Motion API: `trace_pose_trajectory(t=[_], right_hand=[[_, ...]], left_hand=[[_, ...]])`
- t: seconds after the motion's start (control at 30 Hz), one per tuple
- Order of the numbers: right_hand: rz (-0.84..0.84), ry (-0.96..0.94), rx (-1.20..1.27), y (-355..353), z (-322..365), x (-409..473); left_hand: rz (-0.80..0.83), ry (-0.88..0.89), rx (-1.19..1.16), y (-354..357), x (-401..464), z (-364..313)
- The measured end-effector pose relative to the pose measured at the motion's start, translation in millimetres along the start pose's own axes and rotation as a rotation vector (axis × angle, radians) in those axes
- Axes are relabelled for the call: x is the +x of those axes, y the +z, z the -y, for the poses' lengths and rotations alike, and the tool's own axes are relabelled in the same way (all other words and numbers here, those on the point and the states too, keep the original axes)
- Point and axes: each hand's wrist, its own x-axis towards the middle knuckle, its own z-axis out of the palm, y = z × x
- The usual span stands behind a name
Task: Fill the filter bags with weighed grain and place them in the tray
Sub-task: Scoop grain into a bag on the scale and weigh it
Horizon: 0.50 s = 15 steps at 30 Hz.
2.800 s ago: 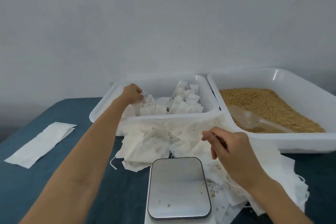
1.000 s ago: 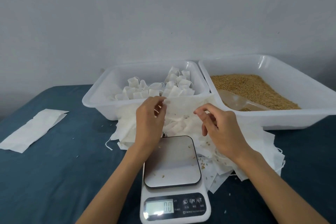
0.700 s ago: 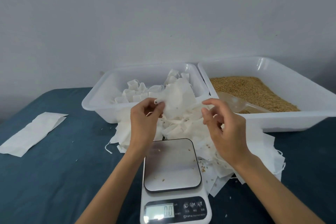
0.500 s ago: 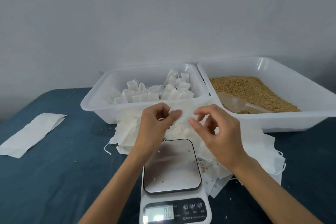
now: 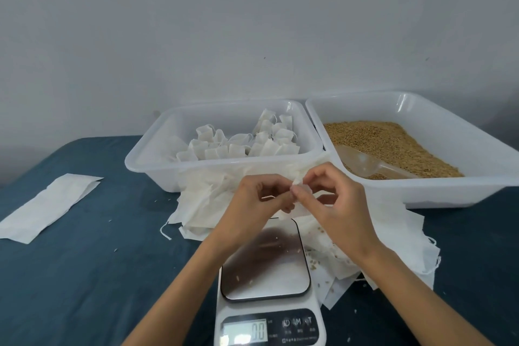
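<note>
- Nearest the viewer, a white digital kitchen scale with a shiny steel weighing plate [image 5: 266, 264] sits on a dark teal tabletop [image 5: 84, 275]. Its lit display reads zero, and a few stray grains lie on the plate.
- Just above the far edge of the scale, the two bare hands meet. The left hand [image 5: 252, 205] and the right hand [image 5: 334, 205] both have curled fingers, and their fingertips pinch one small empty white paper filter bag [image 5: 297, 183] between them.
- Under the hands, behind and to the right of the scale, lies a loose heap of flat empty white filter bags [image 5: 202, 205], some with drawstrings trailing and a few grains scattered on them.
- Well to the left of the scale, a long flat strip of white paper [image 5: 47, 205] lies alone on the tabletop.
- Beyond the scale, touching the heap, stands a white rectangular plastic tray [image 5: 151, 168]. It holds many filled white filter bags [image 5: 238, 143], standing close together in its middle and right part.
- Beyond the scale and to the right, just beside that tray, stands a second white rectangular plastic tray [image 5: 421, 194] with a bed of golden-brown grain [image 5: 393, 143].
- A clear plastic scoop [image 5: 362, 163] lies in the grain, near this tray's front left corner.
- Behind both trays rises a plain pale grey wall [image 5: 252, 22].
</note>
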Motion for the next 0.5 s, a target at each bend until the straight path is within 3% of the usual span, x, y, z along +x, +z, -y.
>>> trace_pose_trajectory(t=[0.17, 0.33, 0.5], right_hand=[[0.007, -0.063, -0.081, 0.2, -9.8, 0.4], [0.027, -0.155, -0.274, 2.3, -18.7, -2.0], [0.069, 0.091, 0.081, 0.2, -4.0, 1.9]], left_hand=[[-0.213, 0.012, -0.079, -0.8, 3.6, 1.6], [-0.192, 0.032, -0.086, 2.4, 1.7, 0.7], [-0.069, 0.070, -0.056, 4.0, -0.9, 0.2]])
